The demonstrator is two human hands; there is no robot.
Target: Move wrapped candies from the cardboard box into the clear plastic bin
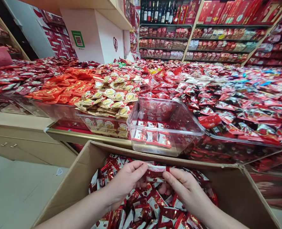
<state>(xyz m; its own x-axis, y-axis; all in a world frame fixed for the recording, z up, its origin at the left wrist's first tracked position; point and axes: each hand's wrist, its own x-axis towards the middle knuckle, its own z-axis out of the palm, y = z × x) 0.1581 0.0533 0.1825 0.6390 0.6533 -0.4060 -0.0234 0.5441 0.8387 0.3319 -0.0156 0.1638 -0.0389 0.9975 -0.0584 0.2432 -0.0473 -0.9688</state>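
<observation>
Between my two hands a small red and white snack packet [156,173] is held by its ends, above an open cardboard box [226,184]. My left hand [132,178] pinches its left end between thumb and fingers. At the right end, my right hand [180,184] grips it the same way. Many similar loose packets [152,203] fill the box below my hands. Just beyond the box stands a clear plastic bin [167,127], with several red and white packets [151,135] laid in rows on its bottom.
Heaped bins of cream and gold packets [117,95], orange-red packets [67,87] and dark red packets [226,111] flank the clear bin. A white pillar with a QR code sign [78,39] rises behind. Shelves [164,41] with bottles and bags line the back wall.
</observation>
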